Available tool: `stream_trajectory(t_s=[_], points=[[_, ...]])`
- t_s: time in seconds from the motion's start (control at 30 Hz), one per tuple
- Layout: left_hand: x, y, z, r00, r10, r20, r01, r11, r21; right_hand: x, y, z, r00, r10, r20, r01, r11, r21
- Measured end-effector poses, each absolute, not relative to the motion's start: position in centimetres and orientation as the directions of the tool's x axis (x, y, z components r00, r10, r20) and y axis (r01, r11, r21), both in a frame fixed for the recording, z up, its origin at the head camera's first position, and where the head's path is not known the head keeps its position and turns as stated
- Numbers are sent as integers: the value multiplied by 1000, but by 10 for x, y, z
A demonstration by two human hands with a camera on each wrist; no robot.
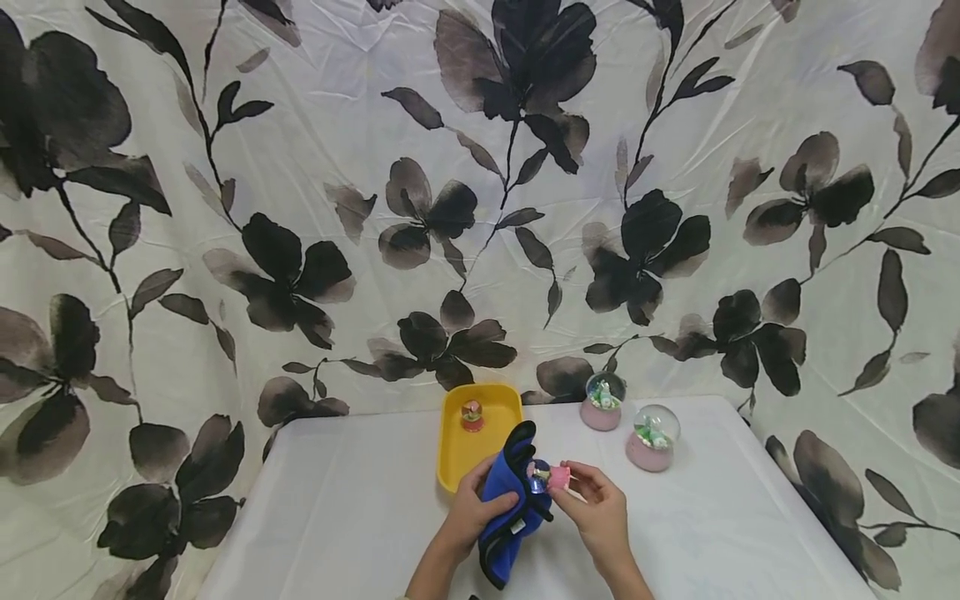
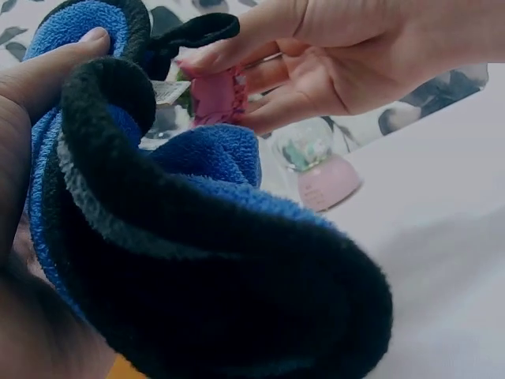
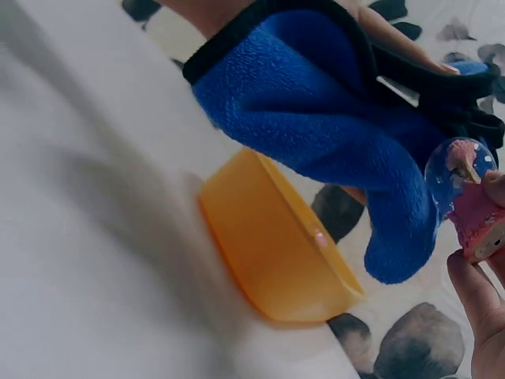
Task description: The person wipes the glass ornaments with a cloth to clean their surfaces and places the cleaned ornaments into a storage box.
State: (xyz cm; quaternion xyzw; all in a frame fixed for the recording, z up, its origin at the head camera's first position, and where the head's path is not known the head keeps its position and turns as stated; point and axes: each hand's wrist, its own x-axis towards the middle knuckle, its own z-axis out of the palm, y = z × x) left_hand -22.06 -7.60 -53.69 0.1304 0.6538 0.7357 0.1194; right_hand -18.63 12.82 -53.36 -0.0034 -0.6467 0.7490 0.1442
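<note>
My left hand grips a blue cloth with black edging, thumb on its near face; the cloth's folds fill much of the left wrist view. In my right hand a small snow globe is pinched by its pink base between thumb and fingers. It lies on its side, glass dome toward the left. The dome meets the cloth's edge in the head view, and a pink figure shows inside it in the right wrist view.
A yellow tray stands behind the left hand, holding another small globe with a red base. Two larger snow globes on pink bases, one farther back and one nearer, stand at the back right of the white table. Floral fabric hangs behind.
</note>
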Motion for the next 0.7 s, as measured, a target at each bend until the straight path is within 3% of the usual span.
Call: stream_trajectory(t_s=[0.33, 0.7], points=[[-224, -77, -545, -927, 372, 38, 2, -97, 995, -193, 119, -538, -969, 124, 215, -229, -110, -967], [-224, -80, -553, -931, 354, 84, 62, -73, 995, -188, 122, -528, -966, -82, 247, -252, 58, -966]])
